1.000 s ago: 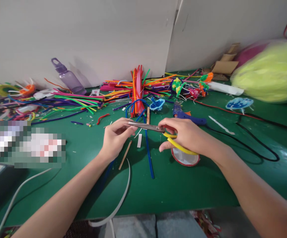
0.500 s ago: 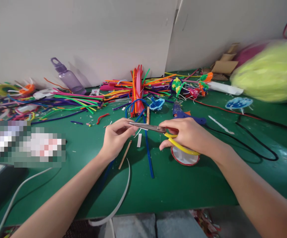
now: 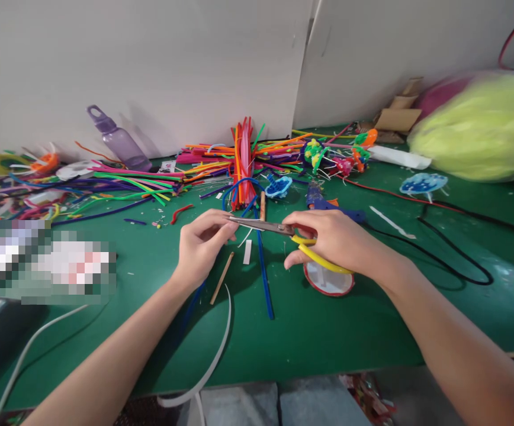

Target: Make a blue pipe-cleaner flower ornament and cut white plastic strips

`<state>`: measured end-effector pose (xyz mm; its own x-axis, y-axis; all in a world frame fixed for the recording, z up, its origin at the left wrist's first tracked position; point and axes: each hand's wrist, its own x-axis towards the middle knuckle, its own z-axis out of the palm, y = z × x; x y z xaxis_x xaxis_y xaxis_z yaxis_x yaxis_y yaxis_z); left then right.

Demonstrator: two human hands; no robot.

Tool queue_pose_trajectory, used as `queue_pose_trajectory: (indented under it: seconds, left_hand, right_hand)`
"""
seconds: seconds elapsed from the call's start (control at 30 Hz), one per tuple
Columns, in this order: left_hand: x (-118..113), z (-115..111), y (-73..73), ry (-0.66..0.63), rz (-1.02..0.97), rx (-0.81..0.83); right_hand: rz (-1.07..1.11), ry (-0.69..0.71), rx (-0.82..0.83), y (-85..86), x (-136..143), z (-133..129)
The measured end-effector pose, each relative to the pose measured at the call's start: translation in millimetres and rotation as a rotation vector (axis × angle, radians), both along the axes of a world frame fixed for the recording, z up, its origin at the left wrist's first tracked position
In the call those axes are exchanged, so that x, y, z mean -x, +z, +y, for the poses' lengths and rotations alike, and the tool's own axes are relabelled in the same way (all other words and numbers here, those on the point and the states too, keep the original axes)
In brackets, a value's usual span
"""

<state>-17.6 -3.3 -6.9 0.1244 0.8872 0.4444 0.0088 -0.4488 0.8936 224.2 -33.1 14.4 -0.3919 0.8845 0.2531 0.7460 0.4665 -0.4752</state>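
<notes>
My right hand [image 3: 333,241] grips yellow-handled scissors [image 3: 279,228], blades pointing left over the green table [image 3: 319,331]. My left hand [image 3: 201,245] pinches something small and thin at the blade tips; what it is cannot be told. Below the hands lie a blue pipe cleaner [image 3: 263,275], a wooden stick [image 3: 221,278] and a small white strip [image 3: 247,251]. A round red-rimmed white disc [image 3: 330,283] lies under my right wrist.
A heap of coloured pipe cleaners [image 3: 239,160] spreads across the back. A purple bottle [image 3: 117,141] lies at the wall. A blue glue gun [image 3: 328,204] with black cable [image 3: 452,248] sits right. A yellow-green bundle [image 3: 479,127] fills the far right. A white band [image 3: 215,355] hangs off the front edge.
Both hands stay together with the scissors at my left fingertips; the view has shifted slightly, otherwise nothing visibly moved.
</notes>
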Motion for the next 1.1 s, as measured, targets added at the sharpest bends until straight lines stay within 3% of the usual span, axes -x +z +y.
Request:
queue_pose_trajectory:
  seconds: [0.27, 0.83, 1.1]
  left_hand:
    - [0.0, -0.6, -1.1, -0.005, 0.074, -0.007]
    - [-0.4, -0.7, -1.1, 0.000, 0.083, 0.005]
    - [-0.9, -3.4, 2.2, -0.053, 0.048, 0.051]
  right_hand:
    - [0.022, 0.056, -0.012, -3.1, 1.9, 0.6]
    - [0.000, 0.004, 0.009, 0.8, 2.6, -2.0]
    - [0.075, 0.017, 0.216, 5.4, 2.2, -0.4]
